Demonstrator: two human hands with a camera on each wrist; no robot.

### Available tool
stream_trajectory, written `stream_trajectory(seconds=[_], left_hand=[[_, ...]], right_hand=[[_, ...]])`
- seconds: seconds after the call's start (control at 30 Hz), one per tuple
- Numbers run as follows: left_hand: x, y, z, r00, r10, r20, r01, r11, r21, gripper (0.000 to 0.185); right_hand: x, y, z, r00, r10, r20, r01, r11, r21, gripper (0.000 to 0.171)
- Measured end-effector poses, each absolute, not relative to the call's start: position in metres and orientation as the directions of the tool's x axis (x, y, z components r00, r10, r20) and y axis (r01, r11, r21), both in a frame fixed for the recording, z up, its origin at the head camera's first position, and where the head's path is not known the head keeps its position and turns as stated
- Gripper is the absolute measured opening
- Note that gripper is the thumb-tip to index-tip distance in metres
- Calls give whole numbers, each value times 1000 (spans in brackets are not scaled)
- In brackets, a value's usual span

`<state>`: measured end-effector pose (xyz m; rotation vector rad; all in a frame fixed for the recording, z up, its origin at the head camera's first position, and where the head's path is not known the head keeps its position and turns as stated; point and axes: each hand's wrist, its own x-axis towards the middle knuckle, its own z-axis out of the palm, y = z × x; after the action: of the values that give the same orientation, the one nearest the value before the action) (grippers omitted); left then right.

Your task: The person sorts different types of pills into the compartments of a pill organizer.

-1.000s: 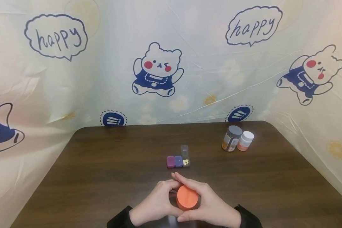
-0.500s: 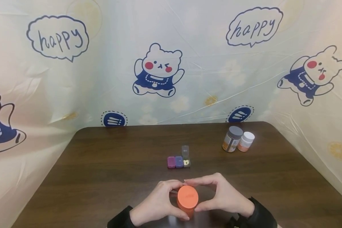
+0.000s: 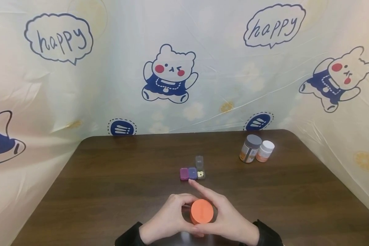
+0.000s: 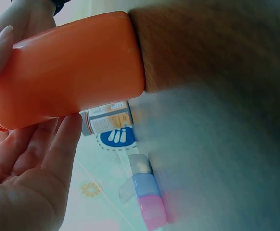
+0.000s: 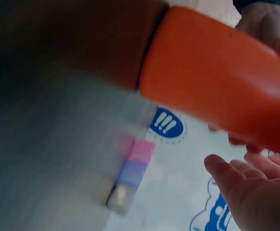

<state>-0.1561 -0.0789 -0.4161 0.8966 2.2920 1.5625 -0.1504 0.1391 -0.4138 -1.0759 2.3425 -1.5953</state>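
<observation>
In front of the person, an orange bottle (image 4: 72, 67) stands upright on the table with its round orange cap (image 3: 202, 212) facing up. The left hand (image 3: 169, 217) grips the bottle's body from the left, thumb in front and fingers behind. From the right, the right hand (image 3: 230, 218) holds the cap between thumb and fingers, its index finger stretched forward past it. Beyond the hands lies a small pill organizer (image 3: 192, 173) with a magenta, a blue and a clear compartment. The clear lid (image 3: 199, 162) is raised, showing pale pills (image 3: 200, 174) inside.
At the back right of the dark wooden table (image 3: 95, 177), a grey-capped bottle (image 3: 250, 148) and a smaller white-capped bottle (image 3: 265, 151) stand side by side. A printed curtain (image 3: 215, 68) hangs behind the table and along both sides.
The right hand spread off the cap to the right half a second ago, and is now back around it. The left hand keeps its grip on the bottle.
</observation>
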Motion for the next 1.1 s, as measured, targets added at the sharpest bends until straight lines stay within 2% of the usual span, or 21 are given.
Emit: stream_trajectory(seconds=[0.17, 0.33, 0.43, 0.67, 0.93, 1.1], left_hand=[[-156, -79, -417, -783, 591, 193, 418, 271, 867, 49], [-156, -78, -417, -788, 584, 193, 428, 295, 854, 48], [-157, -77, -417, -791, 588, 171, 403, 290, 868, 49], [-156, -76, -412, -795, 597, 104, 304, 244, 921, 56], [-156, -77, -412, -798, 595, 92, 291, 246, 925, 52], [-155, -78, -411, -806, 586, 82, 278, 253, 927, 51]], right_hand=[[-147, 128, -415, -752, -591, 292, -447, 131, -885, 88], [-151, 134, -413, -684, -634, 361, -503, 52, -863, 86], [-156, 144, -412, -641, -676, 365, -508, 17, -861, 85], [-167, 168, -410, -605, -718, 343, -499, 7, -867, 71], [-168, 171, -407, -666, -667, 334, -481, 42, -875, 60], [-159, 166, -407, -746, -577, 332, -475, 113, -872, 54]])
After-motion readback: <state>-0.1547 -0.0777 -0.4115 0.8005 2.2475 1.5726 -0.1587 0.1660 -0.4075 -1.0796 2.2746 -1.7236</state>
